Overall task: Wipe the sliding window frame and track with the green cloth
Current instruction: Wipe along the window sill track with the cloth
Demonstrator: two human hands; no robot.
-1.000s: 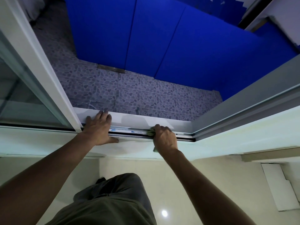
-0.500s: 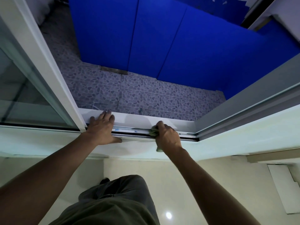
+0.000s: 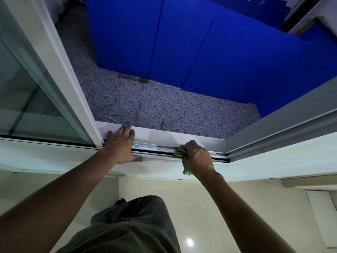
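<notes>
The white sliding window frame has its bottom track (image 3: 155,149) running left to right below the open gap. My right hand (image 3: 197,157) grips the bunched green cloth (image 3: 179,152) and presses it into the track near the right end; a tail of the cloth hangs below my wrist. My left hand (image 3: 121,146) lies flat with fingers spread on the frame's sill (image 3: 160,136), next to the edge of the slid-aside glass sash (image 3: 73,88).
The glass sash fills the left side. A grey frame rail (image 3: 282,128) slants up to the right. Outside lie a pebble-patterned tile floor (image 3: 173,106) and a blue panel wall (image 3: 218,42). My legs and a glossy indoor floor are below.
My right hand has slid the cloth a little to the right along the track. The left hand stays planted on the sill while the view shifts slightly.
</notes>
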